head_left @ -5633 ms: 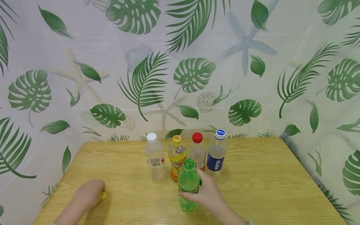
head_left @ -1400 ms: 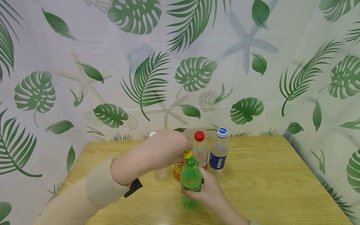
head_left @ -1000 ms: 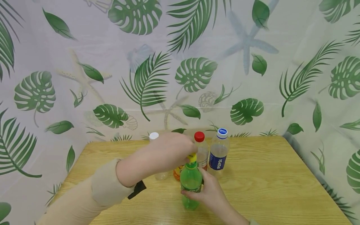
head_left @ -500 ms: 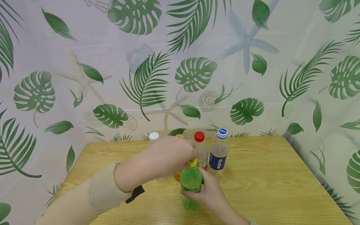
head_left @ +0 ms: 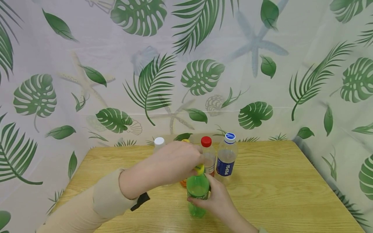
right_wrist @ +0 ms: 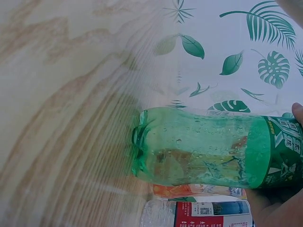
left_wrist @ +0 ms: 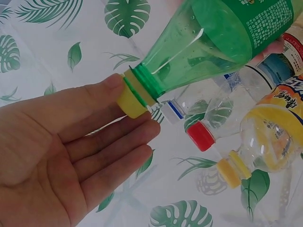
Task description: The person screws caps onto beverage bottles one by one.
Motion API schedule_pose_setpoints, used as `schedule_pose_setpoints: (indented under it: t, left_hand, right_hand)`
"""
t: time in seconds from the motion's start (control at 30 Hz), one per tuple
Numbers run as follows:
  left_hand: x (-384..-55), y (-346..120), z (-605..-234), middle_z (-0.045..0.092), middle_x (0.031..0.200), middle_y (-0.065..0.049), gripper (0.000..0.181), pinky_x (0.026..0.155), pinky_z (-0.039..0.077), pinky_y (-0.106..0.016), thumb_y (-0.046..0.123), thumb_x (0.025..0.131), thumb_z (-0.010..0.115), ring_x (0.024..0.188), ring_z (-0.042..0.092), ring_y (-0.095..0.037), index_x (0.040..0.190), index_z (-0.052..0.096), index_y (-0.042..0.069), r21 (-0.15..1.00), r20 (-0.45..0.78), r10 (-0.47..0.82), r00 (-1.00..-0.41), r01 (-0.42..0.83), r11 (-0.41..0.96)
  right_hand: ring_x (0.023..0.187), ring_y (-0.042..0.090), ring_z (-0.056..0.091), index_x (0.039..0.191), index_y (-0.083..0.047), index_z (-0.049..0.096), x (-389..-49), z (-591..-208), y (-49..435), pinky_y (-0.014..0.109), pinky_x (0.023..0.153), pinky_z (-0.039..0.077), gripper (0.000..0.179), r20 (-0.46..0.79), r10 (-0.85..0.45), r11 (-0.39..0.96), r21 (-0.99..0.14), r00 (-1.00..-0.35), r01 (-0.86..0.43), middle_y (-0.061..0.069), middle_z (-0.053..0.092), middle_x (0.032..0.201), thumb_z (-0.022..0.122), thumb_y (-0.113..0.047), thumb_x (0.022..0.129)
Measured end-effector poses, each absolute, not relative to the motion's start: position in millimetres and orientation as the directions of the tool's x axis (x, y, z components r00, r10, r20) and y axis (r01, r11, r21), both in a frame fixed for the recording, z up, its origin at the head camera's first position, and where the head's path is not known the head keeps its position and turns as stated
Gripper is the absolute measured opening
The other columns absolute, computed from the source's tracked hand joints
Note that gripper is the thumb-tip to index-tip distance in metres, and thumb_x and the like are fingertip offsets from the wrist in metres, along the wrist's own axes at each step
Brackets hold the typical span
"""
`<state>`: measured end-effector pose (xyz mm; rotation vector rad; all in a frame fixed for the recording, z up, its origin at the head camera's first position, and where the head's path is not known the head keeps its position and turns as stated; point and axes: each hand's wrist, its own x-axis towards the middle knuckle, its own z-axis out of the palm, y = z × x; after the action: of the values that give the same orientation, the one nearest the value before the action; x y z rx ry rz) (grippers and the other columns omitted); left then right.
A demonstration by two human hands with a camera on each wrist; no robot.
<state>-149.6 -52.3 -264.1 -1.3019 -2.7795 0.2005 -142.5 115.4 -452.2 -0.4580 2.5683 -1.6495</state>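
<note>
In the head view a green plastic bottle (head_left: pixel 197 187) stands upright on the table, its label partly covered. My right hand (head_left: pixel 218 197) grips it around the middle, thumb across the front. Over the bottle's neck my left hand (head_left: pixel 172 161) pinches a yellow bottle cap (head_left: pixel 199 169), which sits on the mouth. The left wrist view shows the thumb and index finger at the cap (left_wrist: pixel 131 105), with the other fingers stretched out below it. Whether the cap is tight cannot be seen. In the right wrist view the green bottle's base (right_wrist: pixel 142 142) meets the wood.
Behind the green bottle stand a white-capped bottle (head_left: pixel 159 142), a yellow-capped orange-drink bottle (left_wrist: pixel 279 118), a red-capped bottle (head_left: pixel 206 142) and a Pepsi bottle (head_left: pixel 225 161). My left forearm hides parts of some. The wooden table (head_left: pixel 276 187) ends at a leaf-patterned backdrop (head_left: pixel 186 123).
My left hand has come from the table's left side with the yellow cap and set it on the green bottle's open mouth. Lately its fingers shift slightly at the cap. My right hand keeps its grip.
</note>
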Motion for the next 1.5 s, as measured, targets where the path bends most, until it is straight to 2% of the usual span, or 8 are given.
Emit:
schedule_pose_setpoints:
  t: [0.27,0.63,0.87,0.97,1.13,1.23,1.4,1.5]
  left_hand:
    - [-154,-55,-266,0.077,0.106,0.006,0.027,0.079,0.061,-0.029,0.023,0.088,0.088,0.095,0.075,-0.015,0.113,0.079,0.029,-0.091,0.021,0.803,-0.595,0.799,0.594]
    - [-157,-59,-270,0.078,0.114,0.006,0.040,0.079,0.062,-0.025,0.001,0.087,0.085,0.099,0.076,-0.015,0.119,0.080,0.025,-0.012,0.058,0.827,-0.559,0.828,0.560]
    - [-156,-62,-271,0.077,0.116,0.007,0.039,0.076,0.060,-0.025,0.008,0.086,0.088,0.094,0.073,-0.013,0.119,0.078,0.024,0.002,0.068,0.832,-0.551,0.834,0.552]
    - [-156,-63,-272,0.076,0.120,0.007,0.036,0.074,0.058,-0.025,0.017,0.088,0.088,0.089,0.071,-0.012,0.121,0.076,0.024,0.011,0.083,0.825,-0.559,0.829,0.560]
    - [-155,-64,-272,0.077,0.116,0.007,0.030,0.073,0.058,-0.024,0.032,0.093,0.084,0.091,0.072,-0.013,0.121,0.077,0.022,0.022,0.147,0.796,-0.587,0.807,0.590]
    - [-156,-62,-275,0.078,0.108,0.006,0.027,0.070,0.057,-0.022,0.037,0.093,0.084,0.090,0.073,-0.012,0.113,0.079,0.019,0.016,0.200,0.769,-0.608,0.786,0.617]
    - [-156,-60,-281,0.073,0.088,0.009,0.026,0.057,0.047,-0.017,0.045,0.090,0.085,0.076,0.066,-0.010,0.091,0.077,0.019,-0.028,0.247,0.727,-0.641,0.745,0.666]
    - [-156,-59,-282,0.074,0.088,0.010,0.024,0.058,0.048,-0.018,0.045,0.090,0.085,0.079,0.067,-0.011,0.089,0.078,0.021,-0.020,0.220,0.717,-0.661,0.732,0.681]
  right_hand:
    - [0.113,0.023,0.071,0.131,-0.013,0.064,-143,-454,115,0.030,0.095,0.059,0.065,0.123,-0.277,0.377,-0.899,-0.953,-0.225,0.002,0.074,0.124,0.098,-0.020,0.076]
    - [0.114,0.022,0.070,0.131,-0.013,0.064,-142,-453,115,0.032,0.095,0.058,0.065,0.106,-0.269,0.385,-0.899,-0.957,-0.208,0.002,0.074,0.124,0.098,-0.020,0.075]
    - [0.113,0.022,0.071,0.132,-0.013,0.064,-142,-454,116,0.030,0.094,0.059,0.066,0.108,-0.269,0.376,-0.903,-0.957,-0.207,0.002,0.074,0.123,0.098,-0.020,0.076]
    - [0.112,0.023,0.071,0.133,-0.012,0.064,-142,-454,116,0.028,0.092,0.059,0.066,0.115,-0.274,0.375,-0.902,-0.955,-0.216,0.003,0.074,0.123,0.098,-0.020,0.076]
    - [0.112,0.023,0.071,0.135,-0.012,0.064,-142,-454,116,0.026,0.091,0.059,0.068,0.121,-0.276,0.386,-0.895,-0.953,-0.226,0.004,0.074,0.123,0.098,-0.021,0.076]
    - [0.113,0.024,0.071,0.135,-0.012,0.064,-141,-454,116,0.028,0.092,0.059,0.069,0.118,-0.273,0.392,-0.893,-0.955,-0.223,0.004,0.074,0.125,0.098,-0.021,0.076]
    - [0.115,0.025,0.071,0.136,-0.014,0.064,-141,-454,115,0.029,0.094,0.059,0.069,0.125,-0.272,0.395,-0.890,-0.954,-0.229,0.003,0.074,0.126,0.098,-0.021,0.076]
    - [0.114,0.025,0.071,0.136,-0.013,0.064,-141,-454,115,0.029,0.094,0.059,0.069,0.126,-0.271,0.391,-0.891,-0.954,-0.228,0.003,0.074,0.125,0.098,-0.020,0.076]
